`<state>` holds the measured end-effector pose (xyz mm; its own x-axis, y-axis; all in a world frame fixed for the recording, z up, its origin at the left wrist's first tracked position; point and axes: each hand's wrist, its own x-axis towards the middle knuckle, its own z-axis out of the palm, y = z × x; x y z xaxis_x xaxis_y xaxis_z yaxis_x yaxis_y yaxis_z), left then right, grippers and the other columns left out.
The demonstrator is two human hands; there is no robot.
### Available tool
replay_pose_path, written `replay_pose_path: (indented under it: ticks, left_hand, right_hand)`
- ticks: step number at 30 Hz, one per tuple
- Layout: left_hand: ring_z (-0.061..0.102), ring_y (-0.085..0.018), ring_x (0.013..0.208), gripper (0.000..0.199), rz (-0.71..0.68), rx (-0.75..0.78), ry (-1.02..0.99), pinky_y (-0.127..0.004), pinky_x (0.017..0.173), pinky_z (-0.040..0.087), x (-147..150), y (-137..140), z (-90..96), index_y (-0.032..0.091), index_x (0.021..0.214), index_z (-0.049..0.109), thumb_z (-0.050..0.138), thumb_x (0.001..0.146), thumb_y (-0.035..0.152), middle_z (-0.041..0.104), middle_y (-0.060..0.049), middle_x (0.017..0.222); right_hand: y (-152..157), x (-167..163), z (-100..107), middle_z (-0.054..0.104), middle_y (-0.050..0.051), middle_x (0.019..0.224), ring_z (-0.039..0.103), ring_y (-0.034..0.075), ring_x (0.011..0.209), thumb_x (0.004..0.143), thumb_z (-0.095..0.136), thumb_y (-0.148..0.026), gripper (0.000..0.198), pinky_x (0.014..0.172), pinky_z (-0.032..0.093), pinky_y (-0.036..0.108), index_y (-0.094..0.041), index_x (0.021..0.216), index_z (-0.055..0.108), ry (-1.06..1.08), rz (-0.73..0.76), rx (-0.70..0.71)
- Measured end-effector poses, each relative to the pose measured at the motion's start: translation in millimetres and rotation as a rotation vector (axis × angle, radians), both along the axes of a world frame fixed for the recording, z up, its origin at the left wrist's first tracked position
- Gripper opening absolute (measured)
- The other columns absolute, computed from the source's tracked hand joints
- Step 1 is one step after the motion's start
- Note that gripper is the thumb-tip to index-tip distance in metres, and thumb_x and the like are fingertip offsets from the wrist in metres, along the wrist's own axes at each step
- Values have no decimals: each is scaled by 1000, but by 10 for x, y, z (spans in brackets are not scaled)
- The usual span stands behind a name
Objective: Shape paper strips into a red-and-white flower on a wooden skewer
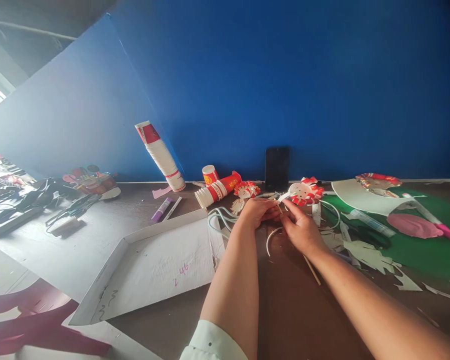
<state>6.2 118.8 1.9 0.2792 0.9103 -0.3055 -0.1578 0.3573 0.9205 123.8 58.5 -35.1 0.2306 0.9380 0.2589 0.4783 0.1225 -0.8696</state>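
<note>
Close together above the brown table, my left hand [261, 211] and my right hand [300, 227] meet at the fingertips, both closed. A thin wooden stick [312, 270] slants down from under my right hand, which pinches it. What my left fingers grip is too small to make out. Some white cord [269, 245] curls out below the fingers. Just beyond my right hand lies a red-and-white paper cup cut into a flower [305, 192]. A second cut cup flower [245, 192] rests beyond my left hand, beside looped pale cords [221, 215].
A shallow white cardboard lid [153, 265] lies to the left. Behind it lean stacked paper cups [163, 160], with a purple glue stick [161, 210] nearby. A black phone [277, 167] stands against the blue wall. Paper scraps [371, 255] and a pink balloon [412, 225] lie right.
</note>
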Motion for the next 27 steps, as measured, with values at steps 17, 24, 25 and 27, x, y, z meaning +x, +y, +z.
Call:
replay_pose_path:
  ticks: [17, 24, 25, 27]
  left_hand:
    - [43, -7, 43, 22, 69, 80, 156, -24, 49, 39, 63, 79, -131, 14, 54, 56, 70, 70, 21, 51, 0, 51]
    - [40, -6, 43, 23, 50, 101, 159, -23, 47, 37, 78, 68, -125, 15, 53, 53, 68, 70, 20, 46, 2, 47]
    - [40, -6, 42, 23, 48, 95, 158, -23, 46, 36, 80, 64, -118, 15, 53, 53, 68, 70, 18, 46, 2, 47]
    - [40, -6, 41, 21, 44, 96, 164, -22, 44, 34, 86, 60, -110, 14, 53, 53, 66, 70, 16, 47, 2, 47]
  right_hand:
    - [25, -11, -51, 74, 4, 82, 68, 24, 83, 79, 50, -25, 49, 82, 50, 39, -20, 127, 58, -38, 50, -25]
    - [11, -19, -37, 74, 8, 89, 68, 25, 84, 79, 50, -27, 50, 81, 51, 40, -16, 127, 58, -56, 28, -6]
    - [8, -18, -33, 74, 7, 90, 68, 24, 83, 79, 50, -27, 49, 81, 51, 39, -17, 126, 59, -61, 21, 0]
    - [2, -12, -23, 74, 7, 90, 68, 24, 84, 79, 50, -27, 48, 81, 51, 38, -17, 125, 59, -65, 16, 10]
